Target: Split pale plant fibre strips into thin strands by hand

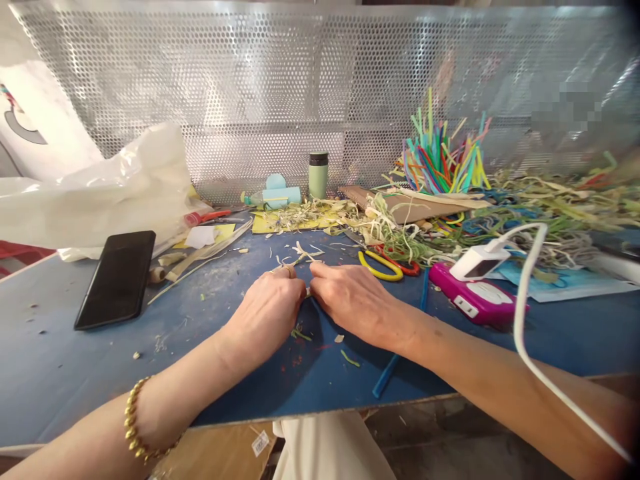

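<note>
My left hand (267, 312) and my right hand (353, 297) meet knuckle to knuckle at the middle of the blue table top (75, 373). Both have their fingers curled in, pinching something small between them that I cannot make out. Pale straw-like strips (300, 253) lie just beyond the fingertips. A gold bead bracelet (133, 420) sits on my left wrist. A blue straw (393, 370) lies under my right forearm.
A black phone (117, 277) lies at left beside white plastic bags (100, 193). Yellow and red scissors (387, 263), a pink device (475, 300) with a white charger and cable (525, 293), a green cup (318, 175), colourful straws (443, 157) and strip litter crowd the right. A perforated metal screen (300, 80) stands behind.
</note>
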Demonstrator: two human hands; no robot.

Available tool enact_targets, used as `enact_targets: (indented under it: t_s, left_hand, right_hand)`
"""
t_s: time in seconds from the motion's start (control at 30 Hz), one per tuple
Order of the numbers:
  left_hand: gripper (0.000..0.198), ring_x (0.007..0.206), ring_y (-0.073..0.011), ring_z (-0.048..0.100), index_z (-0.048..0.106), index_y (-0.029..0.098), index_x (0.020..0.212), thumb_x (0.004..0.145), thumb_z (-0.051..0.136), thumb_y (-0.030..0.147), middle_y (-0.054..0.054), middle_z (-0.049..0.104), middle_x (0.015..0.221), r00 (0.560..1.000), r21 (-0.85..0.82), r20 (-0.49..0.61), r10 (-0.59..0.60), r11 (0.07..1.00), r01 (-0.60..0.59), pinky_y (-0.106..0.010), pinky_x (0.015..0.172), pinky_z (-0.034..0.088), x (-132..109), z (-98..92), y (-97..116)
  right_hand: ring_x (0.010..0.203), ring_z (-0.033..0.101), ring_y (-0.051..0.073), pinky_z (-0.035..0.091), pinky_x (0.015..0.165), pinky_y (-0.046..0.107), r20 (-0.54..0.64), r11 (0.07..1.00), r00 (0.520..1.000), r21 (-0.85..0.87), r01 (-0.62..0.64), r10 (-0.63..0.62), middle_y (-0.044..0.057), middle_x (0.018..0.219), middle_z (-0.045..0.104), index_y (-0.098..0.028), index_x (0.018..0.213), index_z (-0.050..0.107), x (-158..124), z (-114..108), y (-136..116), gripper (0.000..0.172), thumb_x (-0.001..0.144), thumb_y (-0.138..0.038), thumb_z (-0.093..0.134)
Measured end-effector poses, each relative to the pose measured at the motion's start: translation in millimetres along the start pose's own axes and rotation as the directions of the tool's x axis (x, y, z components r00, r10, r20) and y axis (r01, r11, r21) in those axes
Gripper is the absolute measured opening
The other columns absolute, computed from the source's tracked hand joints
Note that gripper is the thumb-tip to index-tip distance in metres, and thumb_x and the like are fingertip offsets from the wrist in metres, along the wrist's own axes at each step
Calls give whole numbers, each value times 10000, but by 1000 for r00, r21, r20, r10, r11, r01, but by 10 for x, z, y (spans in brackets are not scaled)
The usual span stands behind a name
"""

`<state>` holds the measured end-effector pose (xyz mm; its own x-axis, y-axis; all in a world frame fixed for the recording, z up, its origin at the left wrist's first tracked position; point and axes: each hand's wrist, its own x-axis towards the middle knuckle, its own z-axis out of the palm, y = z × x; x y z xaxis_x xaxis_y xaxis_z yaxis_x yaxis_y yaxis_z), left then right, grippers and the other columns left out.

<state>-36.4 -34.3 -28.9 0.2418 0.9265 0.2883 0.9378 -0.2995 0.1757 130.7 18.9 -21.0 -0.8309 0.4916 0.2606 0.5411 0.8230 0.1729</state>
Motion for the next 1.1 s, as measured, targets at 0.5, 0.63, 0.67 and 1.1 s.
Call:
enact_targets:
  t_s: [0.5, 0.63, 0.67, 1.1]
  left_hand:
    - [250, 742, -183, 577, 590, 149, 716, 865, 408, 65, -87, 592, 816, 997, 108, -3, 81, 991, -80, -284, 672, 439, 34, 36, -7]
    - [230, 754, -189, 588, 585, 154, 754, 862, 401, 68, -85, 597, 816, 998, 75, -23, 60, 995, -59, -289, 677, 436, 49, 85, -50]
    - [218, 756, -193, 589, 582, 155, 770, 861, 402, 72, -84, 599, 817, 998, 73, -30, 57, 996, -55, -292, 676, 434, 51, 93, -56]
    - [235, 765, -190, 589, 610, 185, 751, 852, 415, 102, -68, 610, 830, 1000, -45, -23, 2, 999, -3, -296, 676, 407, 90, 82, -139]
  right_hand:
    - [645, 474, 139, 254, 603, 317, -52, 980, 982, -95, 174, -179, 62, 827, 604, -134, 784, 608, 28, 8, 51, 227, 927, -93, 436]
    - [638, 492, 142, 271, 590, 314, -65, 979, 980, -93, 179, -185, 55, 819, 604, -137, 783, 597, 66, 46, 66, 191, 914, -108, 461]
    - [640, 496, 141, 277, 587, 311, -73, 981, 980, -80, 178, -184, 50, 824, 606, -140, 789, 596, 70, 51, 71, 179, 913, -118, 468]
    - [662, 546, 139, 298, 571, 284, -54, 990, 998, 134, 35, -28, 60, 912, 602, -158, 873, 582, 28, 76, 70, 132, 923, -143, 461]
